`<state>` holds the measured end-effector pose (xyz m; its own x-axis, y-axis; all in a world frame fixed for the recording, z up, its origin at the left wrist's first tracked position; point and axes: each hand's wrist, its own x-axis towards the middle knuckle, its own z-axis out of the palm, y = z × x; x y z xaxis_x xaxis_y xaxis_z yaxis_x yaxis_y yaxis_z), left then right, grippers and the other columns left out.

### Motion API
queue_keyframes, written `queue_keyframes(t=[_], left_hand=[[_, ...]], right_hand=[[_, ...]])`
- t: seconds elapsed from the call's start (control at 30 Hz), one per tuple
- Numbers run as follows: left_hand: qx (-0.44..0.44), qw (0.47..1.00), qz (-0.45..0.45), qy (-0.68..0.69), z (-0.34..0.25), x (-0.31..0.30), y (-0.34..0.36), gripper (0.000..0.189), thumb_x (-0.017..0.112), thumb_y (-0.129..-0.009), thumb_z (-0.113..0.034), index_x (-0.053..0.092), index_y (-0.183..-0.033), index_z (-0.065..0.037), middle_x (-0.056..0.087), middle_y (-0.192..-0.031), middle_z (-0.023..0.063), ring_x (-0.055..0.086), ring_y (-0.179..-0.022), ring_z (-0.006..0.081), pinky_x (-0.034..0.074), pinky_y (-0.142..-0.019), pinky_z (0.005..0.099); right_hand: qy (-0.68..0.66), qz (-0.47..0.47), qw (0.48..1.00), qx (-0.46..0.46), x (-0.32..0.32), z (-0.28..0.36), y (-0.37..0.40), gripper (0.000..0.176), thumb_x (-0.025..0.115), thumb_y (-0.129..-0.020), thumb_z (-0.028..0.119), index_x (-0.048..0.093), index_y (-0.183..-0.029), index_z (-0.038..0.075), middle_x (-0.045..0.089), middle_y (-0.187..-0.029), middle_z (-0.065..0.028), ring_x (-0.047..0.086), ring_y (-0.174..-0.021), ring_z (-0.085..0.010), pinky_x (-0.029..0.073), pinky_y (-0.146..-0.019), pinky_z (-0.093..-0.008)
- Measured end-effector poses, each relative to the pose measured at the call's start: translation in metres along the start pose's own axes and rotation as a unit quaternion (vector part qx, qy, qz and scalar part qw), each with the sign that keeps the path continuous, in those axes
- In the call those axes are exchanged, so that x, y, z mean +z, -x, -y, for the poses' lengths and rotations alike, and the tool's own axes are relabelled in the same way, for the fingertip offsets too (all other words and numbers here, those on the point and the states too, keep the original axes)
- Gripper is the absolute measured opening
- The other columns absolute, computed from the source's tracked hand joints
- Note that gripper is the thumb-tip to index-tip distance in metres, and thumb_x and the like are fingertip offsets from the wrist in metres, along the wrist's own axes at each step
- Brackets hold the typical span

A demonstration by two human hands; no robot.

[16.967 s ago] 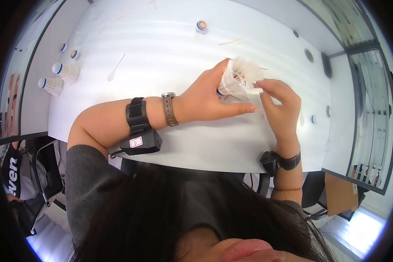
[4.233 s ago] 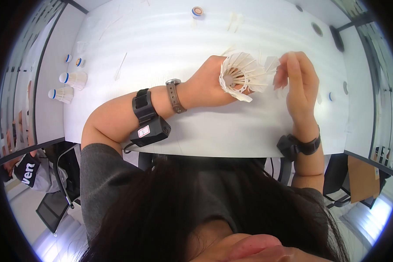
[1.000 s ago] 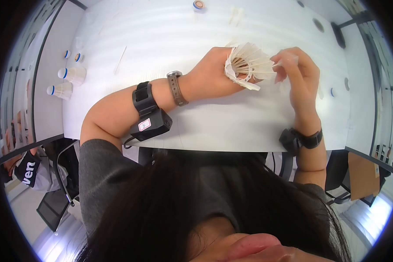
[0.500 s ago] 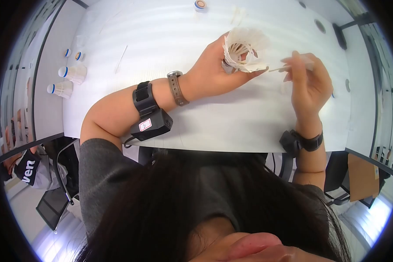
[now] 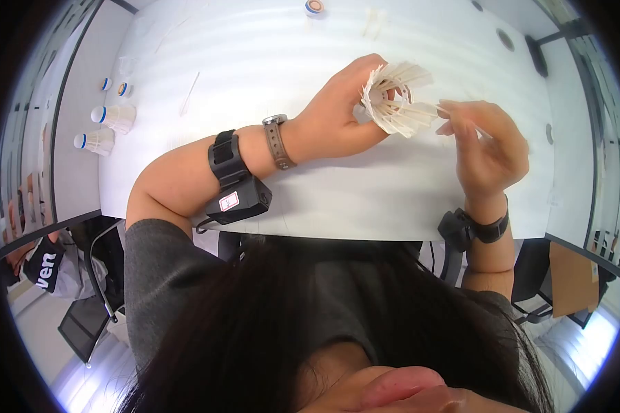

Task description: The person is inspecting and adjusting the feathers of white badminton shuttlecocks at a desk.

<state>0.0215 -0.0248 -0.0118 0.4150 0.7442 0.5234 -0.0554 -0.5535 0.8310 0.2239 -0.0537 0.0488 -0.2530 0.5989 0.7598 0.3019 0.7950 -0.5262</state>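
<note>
My left hand (image 5: pixel 341 113) is wrapped round a white feather shuttlecock (image 5: pixel 415 118), whose wide feathered end opens up toward me and to the right. Its feathers stand unevenly, with gaps between some shafts, and the cork end is hidden in the grip. Beside it on the right, my right hand (image 5: pixel 490 148) pinches a loose white feather (image 5: pixel 481 129). The feather's thin shaft points left, and the fingertips are right at the shuttlecock's rim. Most of this feather is covered by the fingers.
Two shuttlecocks (image 5: pixel 119 118) with blue-banded corks lie at the table's left side, with two small cork bases (image 5: pixel 124 89) behind them. Another cork base (image 5: pixel 314 7) sits at the far edge. A loose feather shaft (image 5: pixel 191 93) lies on the white table (image 5: pixel 310 199).
The shuttlecock has moved slightly toward me and tilted to the right in my left hand. My right hand has turned, with its fingertips now closer to the shuttlecock's rim.
</note>
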Motion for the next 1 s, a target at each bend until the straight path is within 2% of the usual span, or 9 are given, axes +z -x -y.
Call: queue_keyframes(t=[0.07,0.17,0.27,0.47,0.57,0.77,1.0], left_hand=[[0.006,1.000,-0.001,0.002,-0.0001,0.0003,-0.0002,0.030,0.068,-0.076,-0.010,0.057,-0.103,-0.004,0.054,-0.091,0.0090,0.053,-0.082,0.0246,0.045,-0.074,0.0338],[-0.015,0.998,0.056,-0.025,0.0000,-0.0068,0.0020,0.043,0.069,-0.083,-0.006,0.049,-0.121,-0.003,0.057,-0.109,0.0046,0.057,-0.098,0.0126,0.046,-0.089,0.0279],[0.024,0.999,-0.014,0.032,0.0004,0.0019,-0.0001,0.030,0.068,-0.076,-0.009,0.058,-0.104,-0.004,0.055,-0.092,0.0086,0.054,-0.083,0.0244,0.045,-0.076,0.0334],[0.007,1.000,0.004,0.012,-0.0007,0.0002,-0.0001,0.033,0.068,-0.076,-0.009,0.057,-0.107,-0.004,0.057,-0.094,0.0090,0.056,-0.086,0.0255,0.046,-0.078,0.0338],[0.036,0.998,0.023,-0.039,-0.0034,-0.0047,-0.0013,0.037,0.068,-0.076,-0.008,0.057,-0.111,-0.004,0.058,-0.098,0.0097,0.056,-0.089,0.0263,0.046,-0.080,0.0347],[0.055,0.997,0.021,-0.044,-0.0014,-0.0057,-0.0018,0.040,0.067,-0.076,-0.008,0.056,-0.114,-0.004,0.059,-0.100,0.0103,0.057,-0.091,0.0267,0.047,-0.082,0.0354],[0.052,0.996,0.035,-0.060,-0.0052,-0.0061,-0.0026,0.040,0.068,-0.077,-0.008,0.057,-0.115,-0.004,0.059,-0.098,0.0103,0.057,-0.089,0.0253,0.047,-0.080,0.0345]], right_hand=[[0.002,0.010,1.000,0.007,0.0006,0.0000,-0.0007,0.008,0.071,-0.080,-0.002,0.068,-0.088,-0.002,0.072,-0.081,-0.0111,0.063,-0.061,-0.0126,0.048,-0.052,-0.0202],[0.025,0.015,1.000,0.001,0.0017,0.0013,-0.0029,0.007,0.071,-0.080,-0.001,0.069,-0.087,-0.001,0.072,-0.080,-0.0101,0.063,-0.060,-0.0118,0.047,-0.051,-0.0201],[0.031,0.015,0.999,-0.003,0.0024,-0.0006,-0.0031,0.006,0.071,-0.081,0.001,0.069,-0.087,0.000,0.071,-0.078,-0.0079,0.061,-0.059,-0.0104,0.044,-0.049,-0.0195],[0.059,0.015,0.998,0.016,0.0014,-0.0009,-0.0048,0.006,0.073,-0.082,0.005,0.071,-0.087,0.003,0.070,-0.074,-0.0038,0.057,-0.057,-0.0081,0.036,-0.046,-0.0197],[0.068,0.024,0.997,0.012,0.0017,-0.0009,-0.0059,0.004,0.073,-0.081,0.005,0.071,-0.085,0.003,0.070,-0.073,-0.0033,0.056,-0.056,-0.0080,0.035,-0.046,-0.0198],[0.094,0.032,0.995,0.013,0.0018,-0.0014,-0.0065,0.006,0.075,-0.080,0.007,0.071,-0.081,0.003,0.068,-0.070,-0.0025,0.055,-0.055,-0.0079,0.035,-0.046,-0.0200],[0.059,0.024,0.998,0.023,0.0000,-0.0040,-0.0057,0.007,0.068,-0.083,0.001,0.067,-0.076,0.002,0.062,-0.064,-0.0021,0.050,-0.052,-0.0084,0.034,-0.046,-0.0206]])
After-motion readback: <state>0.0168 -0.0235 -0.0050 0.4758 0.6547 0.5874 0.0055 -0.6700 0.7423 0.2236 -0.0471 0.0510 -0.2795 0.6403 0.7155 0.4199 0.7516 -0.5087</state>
